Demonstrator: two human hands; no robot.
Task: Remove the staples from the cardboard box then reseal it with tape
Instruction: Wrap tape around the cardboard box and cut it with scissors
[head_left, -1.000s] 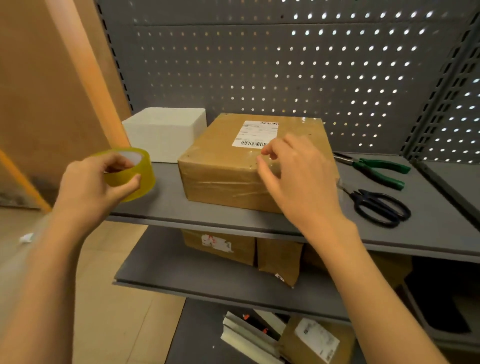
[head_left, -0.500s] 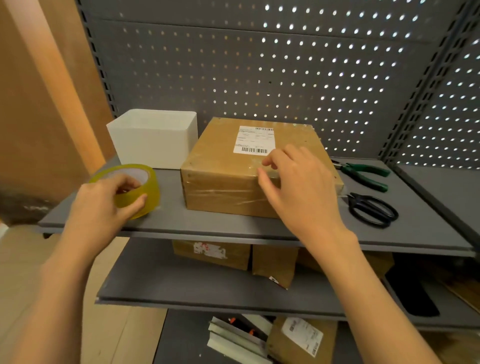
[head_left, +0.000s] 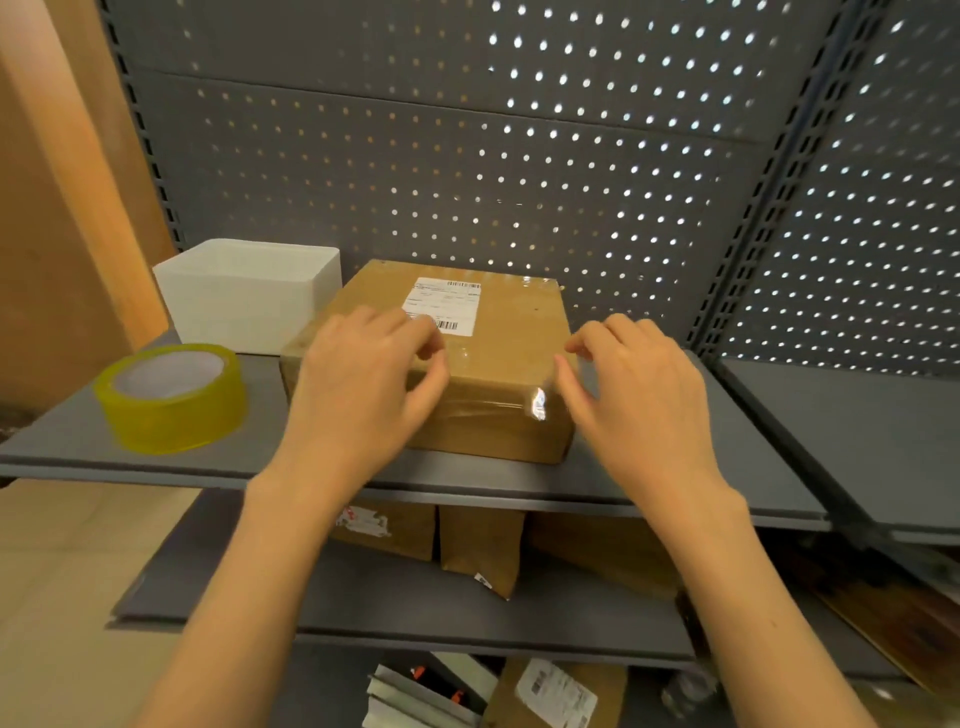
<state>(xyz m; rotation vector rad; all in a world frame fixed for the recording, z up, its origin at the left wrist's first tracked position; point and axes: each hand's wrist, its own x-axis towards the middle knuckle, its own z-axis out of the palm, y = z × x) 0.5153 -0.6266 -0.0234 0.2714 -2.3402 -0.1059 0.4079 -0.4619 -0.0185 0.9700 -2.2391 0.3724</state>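
The near left corner of the cardboard box (head_left: 493, 364) is hidden behind the left hand (head_left: 363, 389). The print on its label (head_left: 447, 306) is too small to be read. Parcels on the lower shelf (head_left: 415, 608) are partly covered by both forearms.

Shipping label (head_left: 445, 306) on the cardboard box (head_left: 498, 374): barcodes only, print unreadable
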